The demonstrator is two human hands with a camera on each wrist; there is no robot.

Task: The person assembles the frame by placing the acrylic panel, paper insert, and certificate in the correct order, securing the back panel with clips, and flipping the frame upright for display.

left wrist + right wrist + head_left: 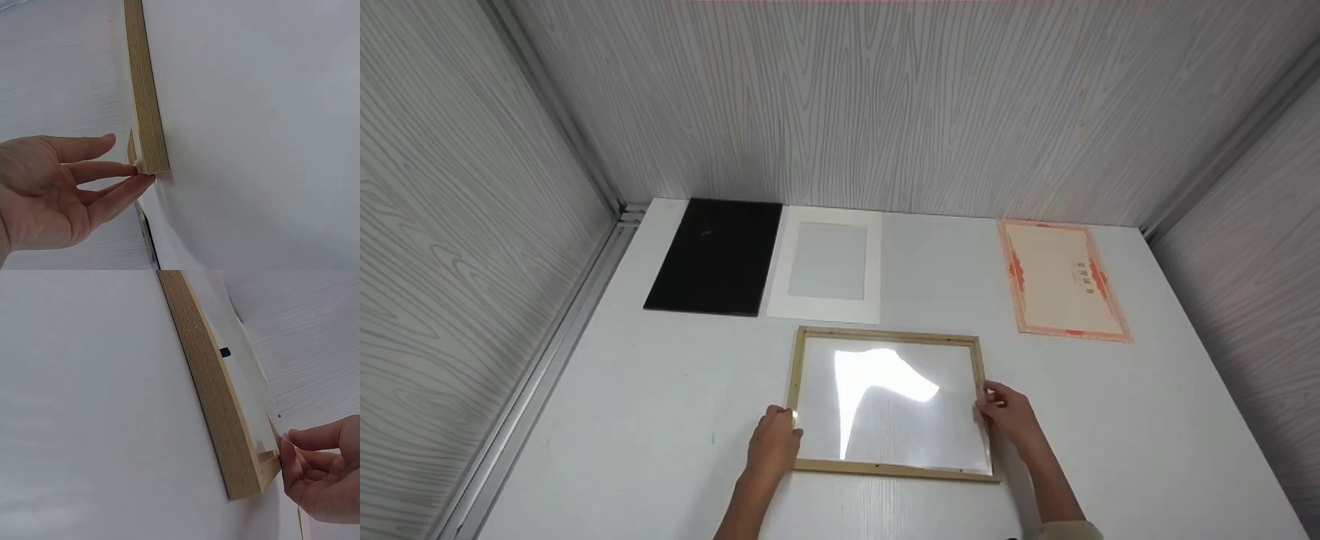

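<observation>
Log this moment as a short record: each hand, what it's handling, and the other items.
left hand: fingertips touching the wooden frame
right hand: pinching an edge of the clear sheet
clear sheet: across the frame's opening, reflecting light
back left: black panel, beside a white mat with a grey centre
back right: orange-bordered paper
surface: white table

Pale light falls across a white tabletop (pixel 622 420) enclosed on three sides, where we see a grey wood-grain back wall (pixel 885 97) flanked by a matching left wall (pixel 472 225) and right wall (pixel 1252 225). We note grey corner posts (pixel 547 97) where the walls meet, and a grey metal rail (pixel 521 382) lining the tabletop's left edge.
</observation>
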